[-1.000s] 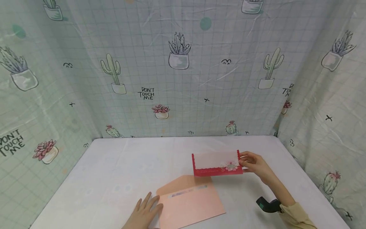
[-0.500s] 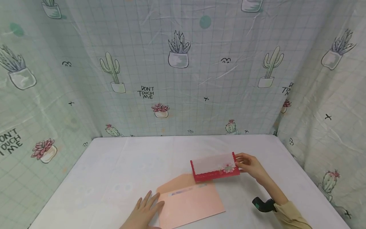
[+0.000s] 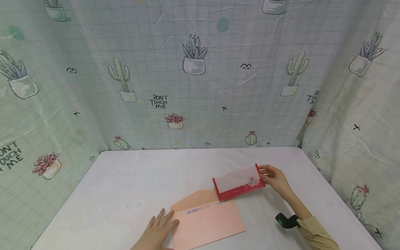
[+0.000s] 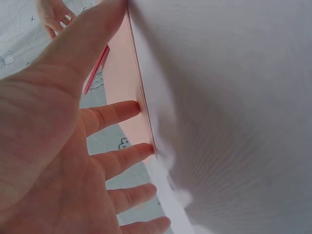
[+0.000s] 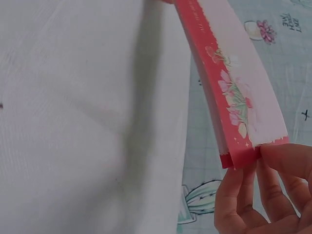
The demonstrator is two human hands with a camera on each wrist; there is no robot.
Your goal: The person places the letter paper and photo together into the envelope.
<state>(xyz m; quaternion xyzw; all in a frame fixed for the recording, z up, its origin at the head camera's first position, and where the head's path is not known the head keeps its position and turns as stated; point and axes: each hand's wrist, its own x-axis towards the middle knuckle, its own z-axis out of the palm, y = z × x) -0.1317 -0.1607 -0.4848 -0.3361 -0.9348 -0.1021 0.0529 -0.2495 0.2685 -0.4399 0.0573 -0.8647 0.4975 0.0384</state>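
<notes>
My right hand (image 3: 275, 178) pinches the right end of a red and pale pink greeting card (image 3: 235, 185) printed with flowers. In the right wrist view the card (image 5: 229, 87) is folded, with thumb and fingers at its short edge. The card's lower left corner overlaps the upper edge of a peach envelope (image 3: 209, 222). That envelope lies with its flap (image 3: 197, 198) opened away from me, and a printed strip shows along its mouth. At its left edge my left hand (image 3: 157, 229) rests with fingers spread; in the left wrist view fingertips (image 4: 134, 106) touch the envelope's edge.
A white cloth covers the table (image 3: 125, 184). Behind and at both sides hangs a curtain (image 3: 193, 93) with printed cacti. A black curved device (image 3: 286, 221) sits at the right wrist, above the table.
The right hand has brought the card down toward the envelope's mouth and tilted it, its left end now lower. My left hand has stayed at the envelope's edge.
</notes>
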